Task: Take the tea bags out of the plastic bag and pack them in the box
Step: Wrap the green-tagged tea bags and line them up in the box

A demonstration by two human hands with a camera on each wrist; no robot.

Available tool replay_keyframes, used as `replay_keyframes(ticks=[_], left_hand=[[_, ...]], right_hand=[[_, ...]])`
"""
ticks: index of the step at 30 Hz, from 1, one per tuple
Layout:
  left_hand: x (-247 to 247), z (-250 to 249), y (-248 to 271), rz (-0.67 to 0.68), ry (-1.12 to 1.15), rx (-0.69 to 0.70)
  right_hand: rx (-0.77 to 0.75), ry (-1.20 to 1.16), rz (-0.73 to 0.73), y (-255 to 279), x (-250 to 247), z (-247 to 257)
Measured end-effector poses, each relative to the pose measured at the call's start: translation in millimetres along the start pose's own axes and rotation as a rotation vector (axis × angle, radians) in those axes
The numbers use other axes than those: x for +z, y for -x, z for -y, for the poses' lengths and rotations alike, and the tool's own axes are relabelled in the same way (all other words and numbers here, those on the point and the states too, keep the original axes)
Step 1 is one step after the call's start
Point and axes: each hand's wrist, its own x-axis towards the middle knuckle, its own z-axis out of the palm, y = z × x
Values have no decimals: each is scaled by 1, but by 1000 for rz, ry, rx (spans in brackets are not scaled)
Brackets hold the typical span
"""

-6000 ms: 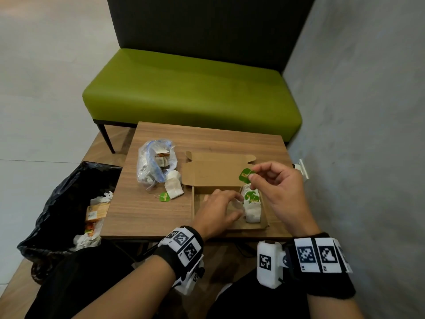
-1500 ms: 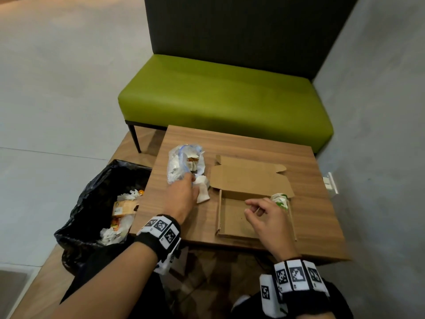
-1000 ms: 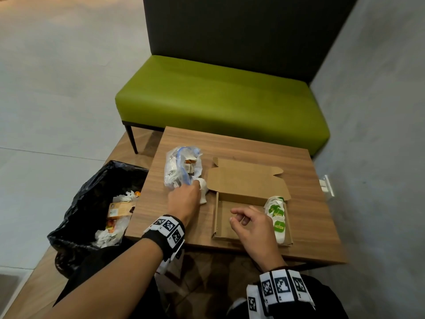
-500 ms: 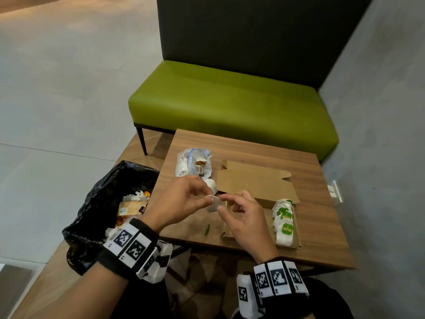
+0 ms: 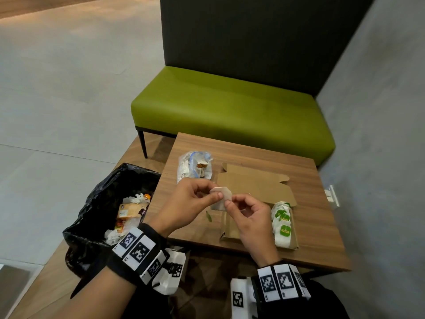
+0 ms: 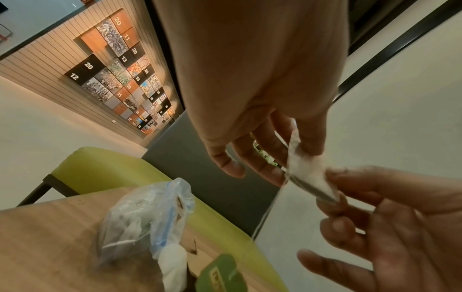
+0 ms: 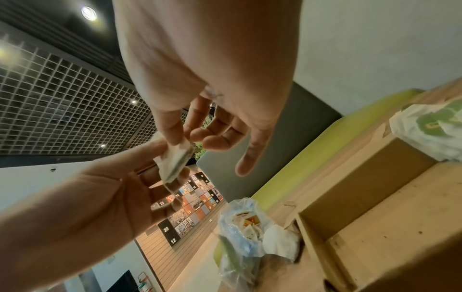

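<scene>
Both hands up over the near-left part of the counter (image 5: 322, 238), sharing one white tea bag (image 5: 221, 197). Left hand (image 5: 190, 206) pinches the bag's left edge, thumb and forefinger clamped on it, other fingers loosely curled. Right hand (image 5: 249, 217) pinches the bag's right lower edge with thumb and forefinger; remaining fingers spread, holding nothing. Bag sits between the two hands, off the counter, above the box's left near corner. Its green tag (image 5: 209, 217) hangs below on a string, just left of the box.

Left wrist view: tea bag (image 6: 306, 173) edge-on between left fingertips (image 6: 310, 146) and right fingers (image 6: 355, 177); green tag (image 6: 220, 276) dangling low in frame. Right wrist view: same bag (image 7: 175, 160) pinched from above by right fingers (image 7: 172, 134), left hand (image 7: 105, 197) holding it from below-left.

Box (image 5: 232, 229) open on the counter, lid flap laid back toward the far side. Row of packed tea bags (image 5: 281, 223) with green tags along the box's right wall; left part of the box floor is bare cardboard. Plastic bag (image 5: 194, 165) lies far-left of the box, on the counter, still with bags inside. One loose white bag (image 7: 280, 245) rests between plastic bag and box.

Black bin bag (image 5: 103, 203) with litter on the floor left of the counter. Green bench (image 5: 230, 111) beyond the far edge.
</scene>
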Motion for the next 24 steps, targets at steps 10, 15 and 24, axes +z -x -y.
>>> replay_keyframes(ticks=[10,15,24], left_hand=[[3,-26,-3,-22,106,102],[10,-31,-1,-22,171,104],[6,-21,-4,-179,46,69]], right_hand=[[169,197,276,13,-24,-13],[73,389,306,18,-9,-18],[109,275,316,37,-8,-20]])
